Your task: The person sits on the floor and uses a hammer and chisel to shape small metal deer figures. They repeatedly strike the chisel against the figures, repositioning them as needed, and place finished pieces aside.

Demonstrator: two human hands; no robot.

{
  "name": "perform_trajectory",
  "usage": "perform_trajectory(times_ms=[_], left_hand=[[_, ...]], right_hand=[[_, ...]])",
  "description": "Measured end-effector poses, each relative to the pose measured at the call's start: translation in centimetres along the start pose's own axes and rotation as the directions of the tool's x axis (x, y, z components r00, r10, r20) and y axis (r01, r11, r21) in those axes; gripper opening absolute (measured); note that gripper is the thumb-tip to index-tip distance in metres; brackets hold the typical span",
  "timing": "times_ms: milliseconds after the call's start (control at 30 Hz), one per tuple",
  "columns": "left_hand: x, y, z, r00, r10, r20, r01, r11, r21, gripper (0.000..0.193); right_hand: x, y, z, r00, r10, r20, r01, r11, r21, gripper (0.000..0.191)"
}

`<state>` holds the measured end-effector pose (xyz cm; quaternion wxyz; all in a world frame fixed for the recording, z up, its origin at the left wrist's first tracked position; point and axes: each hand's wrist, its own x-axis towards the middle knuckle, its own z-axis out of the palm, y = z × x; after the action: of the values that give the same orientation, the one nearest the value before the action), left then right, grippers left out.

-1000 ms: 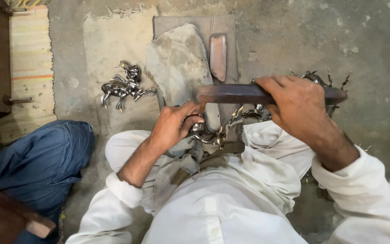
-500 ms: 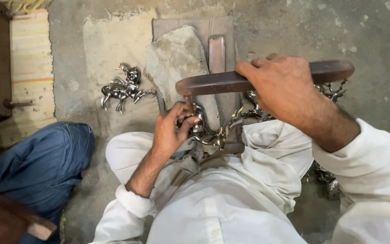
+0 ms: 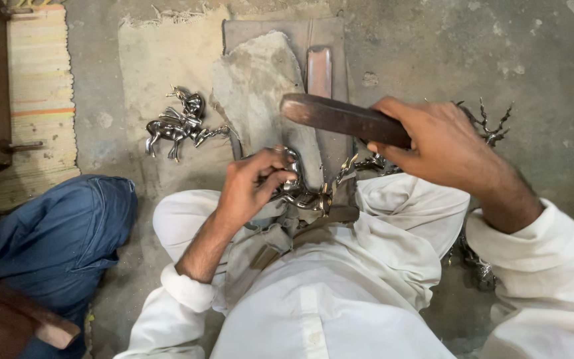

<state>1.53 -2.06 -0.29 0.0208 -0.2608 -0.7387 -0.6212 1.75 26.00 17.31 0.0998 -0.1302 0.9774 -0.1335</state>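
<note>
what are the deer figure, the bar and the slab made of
Deer figure: likely cast metal, polished or plated; bright silver with sharp highlights. Bar in the right hand: probably wood, possibly dark metal; smooth, brown-black, dull sheen. Slab: seems stone or concrete; grey, matte, rough chipped edges.

Dim, even light; soft shadows.

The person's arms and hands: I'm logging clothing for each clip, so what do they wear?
Both arms wear loose white sleeves, rolled into thick cuffs on the forearms. The left hand and right hand are bare: no gloves, rings or watch visible.
</note>
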Motion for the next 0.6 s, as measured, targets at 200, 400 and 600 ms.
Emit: perform_trajectory(times_ms=[200,400,600], left_hand=[[0.4,0.6,0.0,0.97,0.135,0.202,-0.175,0.965,0.198,0.027],[0.2,0.6,-0.3,0.93,0.184,0.317,-0.257,0.945,0.205,0.046],[1.4,1.2,0.0,0.907,0.187,0.377,-0.307,0.907,0.288,0.042]], right_hand=[[-3.0,2.1,4.1,0.881,-0.257,-0.397,0.262,0.964,-0.043,0.044],[-6.3,2.5,5.9,0.81,-0.197,-0.552,0.198,0.978,-0.059,0.042],[-7.6,2.8,6.4,0.909,-0.162,-0.383,0.06,0.962,-0.265,0.045]])
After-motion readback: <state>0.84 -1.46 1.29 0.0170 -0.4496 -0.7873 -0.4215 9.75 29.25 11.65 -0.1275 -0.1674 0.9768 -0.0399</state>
